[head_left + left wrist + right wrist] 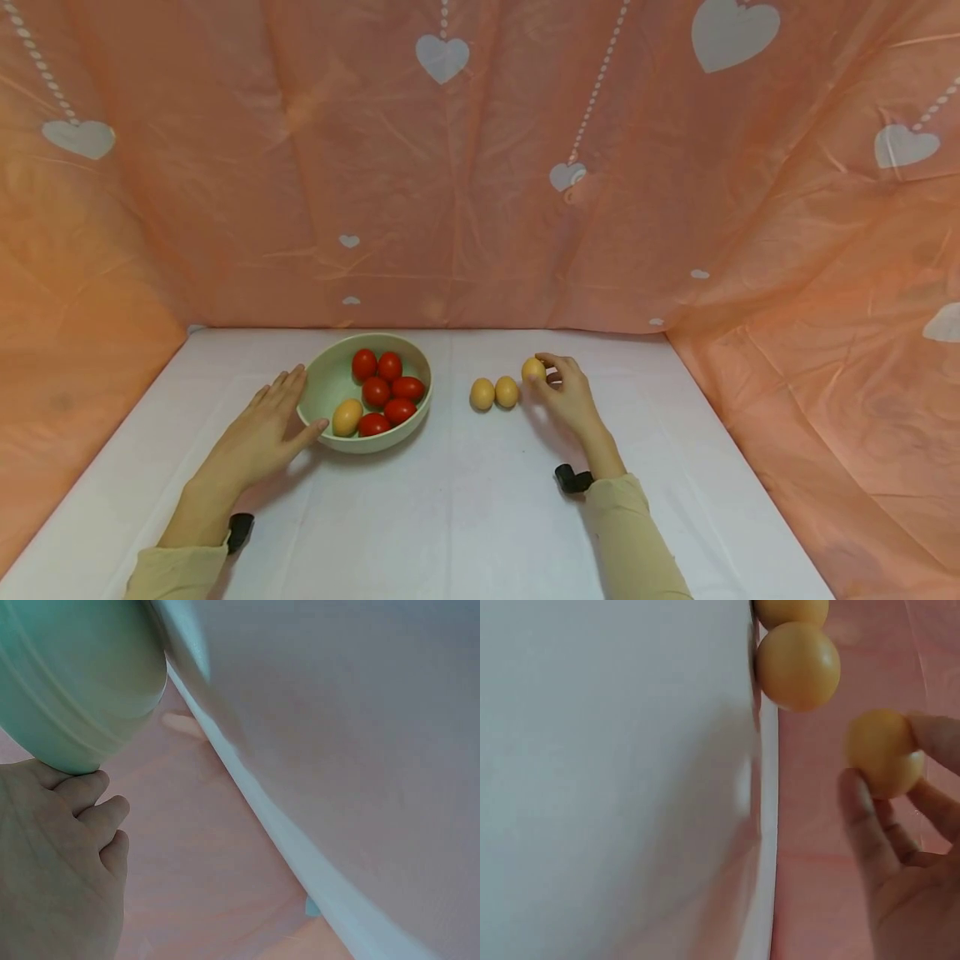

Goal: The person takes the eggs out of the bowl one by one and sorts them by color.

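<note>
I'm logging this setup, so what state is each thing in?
Green bowl: upright, partly filled
Six red tomatoes: inside bowl
First yellow egg: inside bowl
Two yellow eggs: resting on white tablecloth
Fourth yellow egg: lifted, pinched
Left hand: touching bowl, thumb spread from fingers
Right hand: pinching fourth yellow egg

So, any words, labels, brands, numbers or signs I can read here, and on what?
None readable: no words, labels, brands or numbers can be made out on the bowl, red fruits, yellow egg-shaped things or black wrist devices.
The orange backdrop shows hearts; a faint curl at one is too small to identify.
</note>
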Tool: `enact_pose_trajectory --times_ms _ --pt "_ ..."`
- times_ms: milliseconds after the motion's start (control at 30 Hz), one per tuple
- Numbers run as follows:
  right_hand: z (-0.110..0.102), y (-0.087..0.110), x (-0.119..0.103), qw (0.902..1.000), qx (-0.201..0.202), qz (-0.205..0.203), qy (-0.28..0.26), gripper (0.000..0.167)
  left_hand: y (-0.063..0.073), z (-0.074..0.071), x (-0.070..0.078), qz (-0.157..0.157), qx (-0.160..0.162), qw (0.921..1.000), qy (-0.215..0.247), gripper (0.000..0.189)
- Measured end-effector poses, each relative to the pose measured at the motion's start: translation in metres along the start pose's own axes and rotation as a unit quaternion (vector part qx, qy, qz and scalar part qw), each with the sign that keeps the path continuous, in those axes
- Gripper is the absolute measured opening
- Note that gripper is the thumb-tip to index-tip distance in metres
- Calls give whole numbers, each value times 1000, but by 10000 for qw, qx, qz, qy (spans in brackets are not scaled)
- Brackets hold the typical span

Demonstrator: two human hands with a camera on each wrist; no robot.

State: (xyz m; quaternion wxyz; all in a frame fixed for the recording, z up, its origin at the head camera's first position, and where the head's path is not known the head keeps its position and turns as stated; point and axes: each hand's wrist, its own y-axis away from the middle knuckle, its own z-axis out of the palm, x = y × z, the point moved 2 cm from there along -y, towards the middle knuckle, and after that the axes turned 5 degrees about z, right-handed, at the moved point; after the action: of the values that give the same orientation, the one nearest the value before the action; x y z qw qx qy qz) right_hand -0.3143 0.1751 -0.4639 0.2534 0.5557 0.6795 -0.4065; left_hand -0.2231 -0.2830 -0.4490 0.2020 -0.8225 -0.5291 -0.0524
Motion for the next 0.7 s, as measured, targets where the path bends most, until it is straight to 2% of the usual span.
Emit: enact_pose_trajectory --times_ms 267,700 --pt "1 1 7 9967 -484 509 399 44 0 0 0 4 13 10000 20 91" --pt "5 2 10 9918 -796 593 810 40 1 0 0 43 82 10000 5 90"
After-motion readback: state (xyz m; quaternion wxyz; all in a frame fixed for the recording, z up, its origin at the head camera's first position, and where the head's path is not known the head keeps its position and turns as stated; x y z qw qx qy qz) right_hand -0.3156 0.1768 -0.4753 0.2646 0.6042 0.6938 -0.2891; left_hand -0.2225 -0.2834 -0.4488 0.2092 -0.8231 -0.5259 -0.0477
